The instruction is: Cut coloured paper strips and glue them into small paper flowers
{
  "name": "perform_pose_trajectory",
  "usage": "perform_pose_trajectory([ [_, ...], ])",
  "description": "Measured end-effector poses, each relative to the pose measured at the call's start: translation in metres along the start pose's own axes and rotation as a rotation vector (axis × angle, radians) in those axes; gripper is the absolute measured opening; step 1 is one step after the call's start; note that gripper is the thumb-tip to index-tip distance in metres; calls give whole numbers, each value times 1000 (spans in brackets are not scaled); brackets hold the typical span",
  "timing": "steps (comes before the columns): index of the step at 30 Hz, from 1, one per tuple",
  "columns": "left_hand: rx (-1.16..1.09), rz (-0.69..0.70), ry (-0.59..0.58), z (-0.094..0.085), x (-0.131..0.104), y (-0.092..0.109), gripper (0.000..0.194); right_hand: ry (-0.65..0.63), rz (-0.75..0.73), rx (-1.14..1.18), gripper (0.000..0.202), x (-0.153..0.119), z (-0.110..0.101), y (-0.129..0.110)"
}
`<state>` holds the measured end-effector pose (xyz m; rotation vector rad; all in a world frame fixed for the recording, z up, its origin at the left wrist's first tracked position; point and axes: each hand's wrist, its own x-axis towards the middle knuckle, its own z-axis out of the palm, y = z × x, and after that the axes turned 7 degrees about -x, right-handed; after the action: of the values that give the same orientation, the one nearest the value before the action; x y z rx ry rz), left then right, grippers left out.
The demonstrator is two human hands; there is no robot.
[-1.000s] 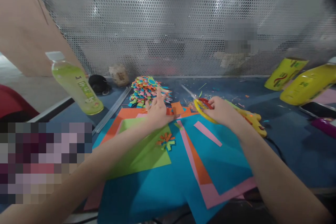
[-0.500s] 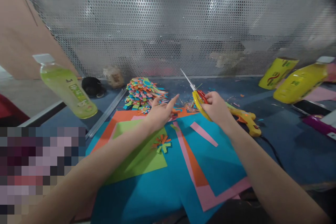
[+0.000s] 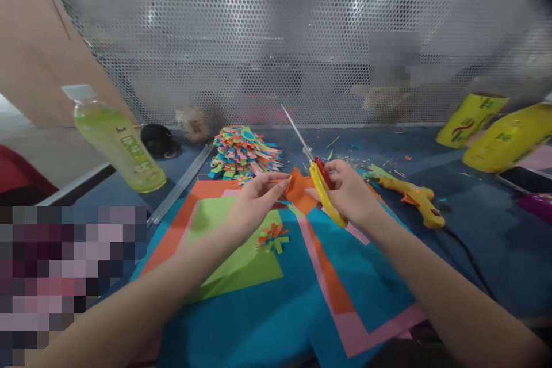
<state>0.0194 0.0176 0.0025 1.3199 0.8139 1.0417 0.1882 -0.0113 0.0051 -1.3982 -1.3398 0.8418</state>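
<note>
My left hand (image 3: 261, 198) pinches a small piece of orange paper (image 3: 299, 188) between thumb and fingers, over the colored sheets. In my right hand (image 3: 349, 192) are scissors (image 3: 321, 187) with yellow and red handles, their blades pointing up and away to the left. The right fingers are close to the orange paper; whether they touch it I cannot tell. Below my hands, an orange and green paper flower (image 3: 272, 237) lies on the light green sheet (image 3: 254, 270). Blue sheets (image 3: 228, 328) spread underneath, with pink and orange strips on them.
A pile of colorful fringed paper (image 3: 241, 152) stands behind my left hand. At right lies a yellow hot glue gun (image 3: 414, 198) with its cord. A tilted-looking green drink bottle (image 3: 118, 146) is at left, a yellow bottle (image 3: 504, 141) at right. Perforated metal panel (image 3: 259, 23) closes off the back.
My left hand has gone from spread fingers to pinching the orange paper. My right hand has turned the scissors farther left and moved lower. The view has shifted slightly.
</note>
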Motion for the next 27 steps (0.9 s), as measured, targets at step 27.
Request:
perform_pose_trajectory([
  [27, -18, -206, -108, -8, -29, -8, 20, -61, 24, 136, 46, -16, 20, -2],
])
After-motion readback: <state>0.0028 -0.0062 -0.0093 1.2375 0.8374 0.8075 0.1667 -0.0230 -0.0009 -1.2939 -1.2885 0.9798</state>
